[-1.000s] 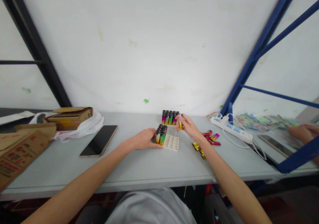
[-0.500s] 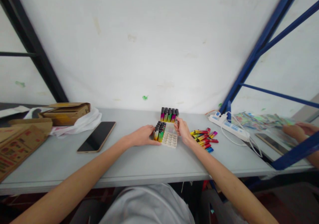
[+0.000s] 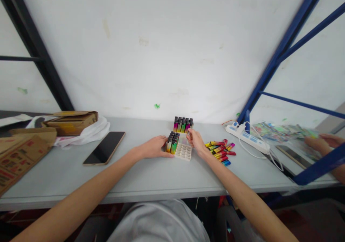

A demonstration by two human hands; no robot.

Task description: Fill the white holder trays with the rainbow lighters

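Your grey table (image 3: pixel 151 173) carries a cardboard box (image 3: pixel 18 156) far left, then a dark phone (image 3: pixel 104 148) lying flat. Near the middle sits the white tray (image 3: pixel 184 151), lighters (image 3: pixel 173 143) standing in its left rows. Your left hand (image 3: pixel 153 147) rests flat against the tray's left side, fingers relaxed. Your right hand (image 3: pixel 196 140) pinches one lighter (image 3: pixel 189 134) over the tray; loose lighters (image 3: pixel 220 149) lie just beside it.
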